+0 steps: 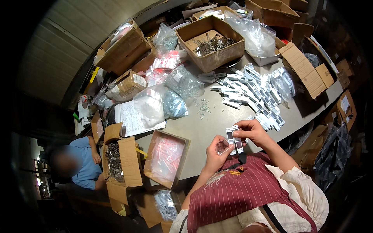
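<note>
I have two narrow white pieces with dark windows (233, 140) upright side by side in front of my chest, over the near edge of the table. My left hand (216, 153) grips them low on their left side, thumb forward; its other fingers are mostly hidden. Something clear and bag-like bulges inside that hand, too blurred for me to name. My right hand (251, 131) pinches the upper part of the right-hand piece between thumb and fingers, and I can't make out the fingertips behind it.

My maroon striped apron (229, 186) covers part of the near edge. Just beyond my right hand lies a heap of similar pieces (244, 91), its right side partly under a clear plastic bag (283, 84). Grey tabletop (200, 134) gives my left hand room between the open box of clear packets (176, 178) and the scattered small hardware (204, 108). On my right the table's edge curves away close to my forearm. Far left, a person in a blue shirt (83, 163) is partly lost in shadow.
</note>
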### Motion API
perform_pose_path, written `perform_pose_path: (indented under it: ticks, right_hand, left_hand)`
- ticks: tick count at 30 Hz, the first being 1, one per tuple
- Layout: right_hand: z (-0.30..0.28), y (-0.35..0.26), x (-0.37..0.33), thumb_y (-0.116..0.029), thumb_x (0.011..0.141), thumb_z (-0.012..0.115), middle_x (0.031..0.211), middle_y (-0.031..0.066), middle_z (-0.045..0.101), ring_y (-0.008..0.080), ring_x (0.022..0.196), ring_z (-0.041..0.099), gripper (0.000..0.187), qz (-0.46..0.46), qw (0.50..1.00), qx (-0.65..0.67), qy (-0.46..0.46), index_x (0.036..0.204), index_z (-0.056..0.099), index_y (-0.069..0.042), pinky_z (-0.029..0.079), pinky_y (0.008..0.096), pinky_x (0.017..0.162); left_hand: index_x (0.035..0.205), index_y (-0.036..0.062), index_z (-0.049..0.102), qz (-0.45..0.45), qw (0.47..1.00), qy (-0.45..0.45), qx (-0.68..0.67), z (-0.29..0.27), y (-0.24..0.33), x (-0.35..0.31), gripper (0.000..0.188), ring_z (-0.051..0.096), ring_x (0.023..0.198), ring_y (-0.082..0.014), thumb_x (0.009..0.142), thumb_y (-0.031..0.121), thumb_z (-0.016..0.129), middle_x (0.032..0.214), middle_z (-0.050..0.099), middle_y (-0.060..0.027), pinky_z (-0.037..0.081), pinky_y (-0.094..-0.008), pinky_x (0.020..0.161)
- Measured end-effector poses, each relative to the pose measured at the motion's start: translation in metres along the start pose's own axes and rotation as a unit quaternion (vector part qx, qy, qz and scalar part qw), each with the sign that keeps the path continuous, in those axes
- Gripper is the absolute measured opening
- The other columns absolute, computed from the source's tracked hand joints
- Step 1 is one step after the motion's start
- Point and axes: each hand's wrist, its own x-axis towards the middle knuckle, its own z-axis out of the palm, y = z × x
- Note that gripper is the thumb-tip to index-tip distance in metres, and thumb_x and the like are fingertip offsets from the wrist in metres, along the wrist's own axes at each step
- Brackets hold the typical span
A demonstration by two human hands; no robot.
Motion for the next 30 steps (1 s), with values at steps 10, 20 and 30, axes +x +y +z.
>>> perform_pose_path:
  ticks: [10,20,30]
  right_hand:
    - [-0.002,-0.003,0.002,-0.008,0.088,0.076,0.076,0.0035,0.068,0.0075,0.060,0.059,0.021,-0.025,0.999,-0.029,-0.028,0.104,0.071,0.004,0.045,0.0227,0.051]
    - [0.001,0.002,0.002,-0.009,0.087,0.076,0.081,0.0027,0.069,0.0068,0.064,0.060,0.020,-0.017,0.999,-0.044,-0.015,0.103,0.071,0.002,0.046,0.0224,0.054]
    - [-0.003,0.000,0.006,-0.010,0.088,0.075,0.085,0.0022,0.070,0.0066,0.068,0.061,0.021,-0.002,0.998,-0.049,-0.049,0.106,0.071,0.001,0.047,0.0223,0.056]
  left_hand:
    - [0.099,0.0024,0.053,0.007,1.000,-0.023,0.005,0.003,0.014,-0.003,0.020,0.058,0.081,-0.0066,0.092,0.003,0.072,0.086,0.062,-0.0020,0.048,-0.0238,0.073]
    - [0.098,0.0033,0.054,-0.002,1.000,-0.012,-0.021,0.002,0.002,-0.004,0.019,0.057,0.080,-0.0061,0.092,0.003,0.072,0.084,0.060,-0.0001,0.047,-0.0229,0.072]
    - [0.095,0.0030,0.053,-0.026,0.998,-0.012,-0.051,0.001,0.002,-0.004,0.020,0.057,0.079,-0.0054,0.092,0.003,0.072,0.084,0.061,0.0001,0.047,-0.0228,0.070]
